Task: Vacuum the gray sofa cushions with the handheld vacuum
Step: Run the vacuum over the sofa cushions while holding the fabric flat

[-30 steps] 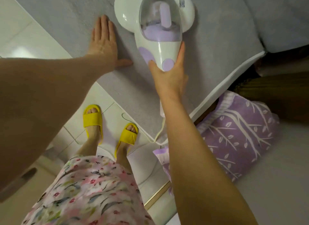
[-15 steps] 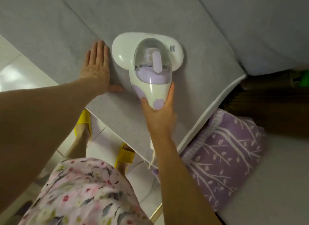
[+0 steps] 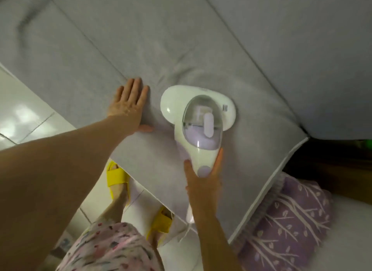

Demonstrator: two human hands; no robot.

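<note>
The white handheld vacuum [image 3: 198,117], with a clear dust cup and lilac patches, lies flat on the gray seat cushion [image 3: 181,59]. My right hand [image 3: 203,182] grips its handle from behind, thumb on the left side and fingers on the right. To the left of the vacuum head, my left hand [image 3: 128,107] presses flat on the same cushion with its fingers straight, a short gap away from the vacuum. The white cord [image 3: 189,216] runs down from the handle past the cushion's front edge.
A gray back cushion [image 3: 312,49] rises behind the seat at the right. A lilac pillow with a white branch pattern [image 3: 285,220] lies by the seat's right corner. White tiled floor [image 3: 24,113] and my feet in yellow slippers [image 3: 118,180] are below.
The vacuum has slid back along the seat cushion toward its front edge, with my right hand still on the handle. My left hand stays flat beside it. The view now shows more of the sofa.
</note>
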